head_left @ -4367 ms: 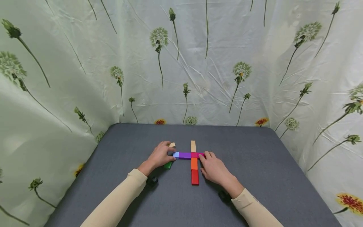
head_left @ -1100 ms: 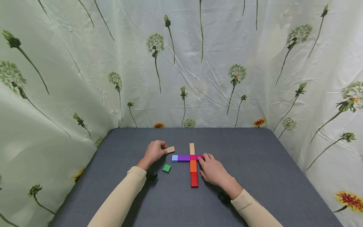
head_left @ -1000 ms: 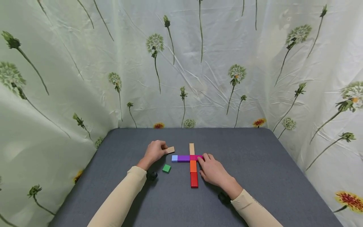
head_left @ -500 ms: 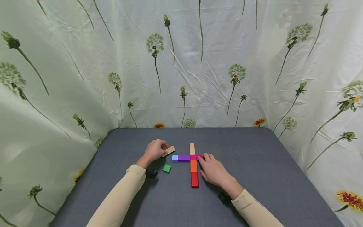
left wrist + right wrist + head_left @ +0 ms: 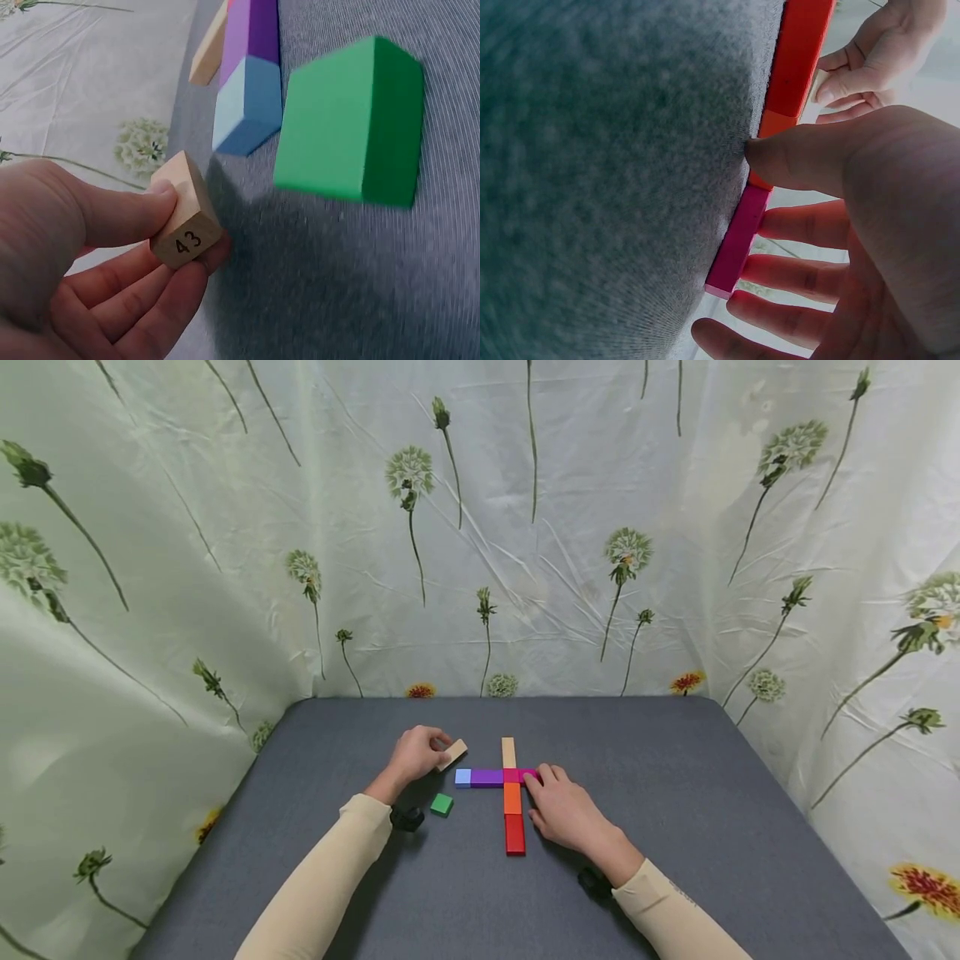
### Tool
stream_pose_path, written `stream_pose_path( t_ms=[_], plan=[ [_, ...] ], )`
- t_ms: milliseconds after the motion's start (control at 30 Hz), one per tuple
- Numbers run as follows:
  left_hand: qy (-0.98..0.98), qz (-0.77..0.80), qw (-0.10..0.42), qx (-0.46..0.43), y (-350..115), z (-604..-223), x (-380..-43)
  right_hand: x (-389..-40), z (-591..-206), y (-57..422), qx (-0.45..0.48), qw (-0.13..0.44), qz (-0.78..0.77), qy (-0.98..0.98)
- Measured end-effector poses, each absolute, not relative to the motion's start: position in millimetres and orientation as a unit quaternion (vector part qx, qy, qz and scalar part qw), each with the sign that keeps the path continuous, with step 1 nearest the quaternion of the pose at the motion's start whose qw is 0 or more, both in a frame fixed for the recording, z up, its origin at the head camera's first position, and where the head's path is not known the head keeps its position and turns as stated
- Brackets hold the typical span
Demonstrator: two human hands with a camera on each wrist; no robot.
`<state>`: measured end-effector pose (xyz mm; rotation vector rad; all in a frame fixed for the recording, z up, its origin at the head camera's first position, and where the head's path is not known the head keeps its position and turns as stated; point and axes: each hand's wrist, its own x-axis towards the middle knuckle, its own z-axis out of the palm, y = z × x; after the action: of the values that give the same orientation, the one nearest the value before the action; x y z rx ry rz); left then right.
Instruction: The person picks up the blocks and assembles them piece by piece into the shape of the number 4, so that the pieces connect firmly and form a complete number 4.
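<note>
My left hand (image 5: pixel 416 755) pinches a plain wooden block (image 5: pixel 191 191) between thumb and fingers; its end is marked 43. The block is tilted, behind and left of a light blue block (image 5: pixel 462 778). My right hand (image 5: pixel 564 810) rests at the right arm of a cross of blocks, its fairly straight fingers touching the magenta block (image 5: pixel 736 240). From the light blue block, a purple block (image 5: pixel 487 778) runs to the pink centre (image 5: pixel 512 776). Another plain block (image 5: pixel 508 752) lies behind it, an orange block (image 5: pixel 512 799) and a red block (image 5: pixel 514 835) in front.
A green block (image 5: pixel 442 805) lies apart on the grey tabletop (image 5: pixel 675 827), left of the cross and near my left wrist. Dark wrist devices (image 5: pixel 407 818) sit under both wrists. A white curtain (image 5: pixel 570 568) with a dandelion print hangs behind the table and at its sides.
Over four seconds, my left hand has gone from the light blue block to the loose wooden block. In the last second it has turned that block and tilted it up. My right hand stays put.
</note>
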<state>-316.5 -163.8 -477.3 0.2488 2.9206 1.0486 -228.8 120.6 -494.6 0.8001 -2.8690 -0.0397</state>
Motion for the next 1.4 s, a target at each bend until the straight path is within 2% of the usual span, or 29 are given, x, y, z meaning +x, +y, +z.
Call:
stream_pose_path(
  t_ms=[700, 1400],
  plan=[
    [0.957, 0.289, 0.006, 0.025, -145.3, -482.7, -325.4, -230.5, -494.2, 119.4, 0.267, 0.084, -0.022, -0.960],
    [0.952, 0.303, 0.016, 0.043, -142.2, -487.4, -328.3, -230.2, -494.9, 120.0, 0.265, 0.084, -0.023, -0.960]
  ],
)
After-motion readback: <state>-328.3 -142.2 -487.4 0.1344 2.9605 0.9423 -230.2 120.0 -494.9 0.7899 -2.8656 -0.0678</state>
